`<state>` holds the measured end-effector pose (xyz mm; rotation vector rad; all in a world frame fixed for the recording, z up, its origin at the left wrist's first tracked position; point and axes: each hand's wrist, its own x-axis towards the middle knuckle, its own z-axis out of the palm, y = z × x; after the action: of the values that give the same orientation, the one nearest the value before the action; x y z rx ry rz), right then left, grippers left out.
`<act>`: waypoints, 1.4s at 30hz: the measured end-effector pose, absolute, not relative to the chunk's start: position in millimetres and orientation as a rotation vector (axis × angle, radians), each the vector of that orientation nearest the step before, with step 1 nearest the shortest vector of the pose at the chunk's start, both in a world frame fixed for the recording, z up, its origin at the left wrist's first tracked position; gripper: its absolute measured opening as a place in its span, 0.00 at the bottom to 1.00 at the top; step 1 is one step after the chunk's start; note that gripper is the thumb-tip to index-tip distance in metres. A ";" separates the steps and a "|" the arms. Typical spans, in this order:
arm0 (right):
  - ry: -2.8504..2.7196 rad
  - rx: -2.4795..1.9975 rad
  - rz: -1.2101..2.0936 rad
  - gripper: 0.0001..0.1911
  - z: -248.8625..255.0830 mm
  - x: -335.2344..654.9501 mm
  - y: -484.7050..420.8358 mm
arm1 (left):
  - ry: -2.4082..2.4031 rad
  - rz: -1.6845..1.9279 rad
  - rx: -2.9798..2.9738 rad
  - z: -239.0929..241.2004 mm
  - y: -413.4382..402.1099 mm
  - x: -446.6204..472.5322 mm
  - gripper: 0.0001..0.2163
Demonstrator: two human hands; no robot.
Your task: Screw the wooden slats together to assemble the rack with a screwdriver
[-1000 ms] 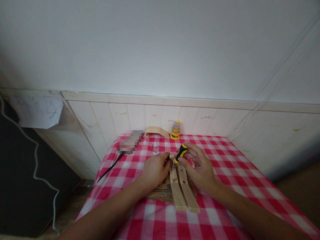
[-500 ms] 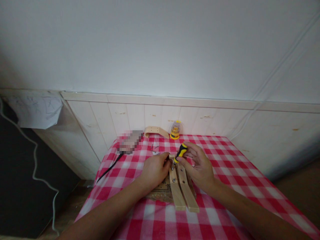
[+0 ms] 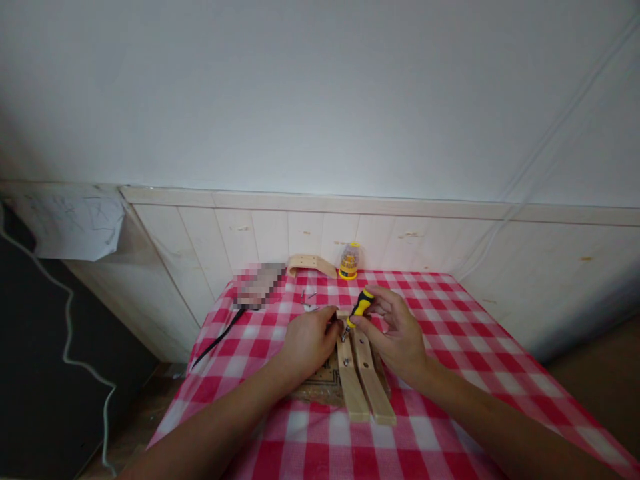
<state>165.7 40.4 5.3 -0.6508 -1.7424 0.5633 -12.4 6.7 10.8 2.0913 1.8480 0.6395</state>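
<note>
A yellow and black screwdriver (image 3: 361, 307) is gripped in my right hand (image 3: 400, 331), its shaft tilted down to the left. Its tip meets the upper part of the left wooden strip (image 3: 353, 393), where a screw seems to sit. Lower on that strip a second screw (image 3: 347, 362) sticks up. Beside it lies another bent wooden strip (image 3: 377, 393) with holes. My left hand (image 3: 311, 340) is closed at the far end of the left strip; its fingertips are partly hidden, but they appear to hold the wood. Under the strips is a brown cardboard piece (image 3: 320, 390).
Several loose screws (image 3: 309, 297) lie behind my left hand. At the back stand a curved wooden piece (image 3: 313, 263) and a clear-topped bit case (image 3: 349, 261). A blurred object with a black strap (image 3: 220, 340) lies at left. The checked tablecloth (image 3: 425, 447) covers the table.
Both hands, the screwdriver and the strips keep nearly the same places. The whole view has shifted very slightly.
</note>
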 end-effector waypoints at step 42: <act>-1.865 -0.491 0.631 0.23 16.1 169.2 17.3 | 1.848 0.614 2.063 13.6 6.8 -12.0 0.14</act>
<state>169.2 17.3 16.1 -0.4914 -1.8651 0.6306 -12.0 6.8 13.6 2.0628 1.8482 0.6144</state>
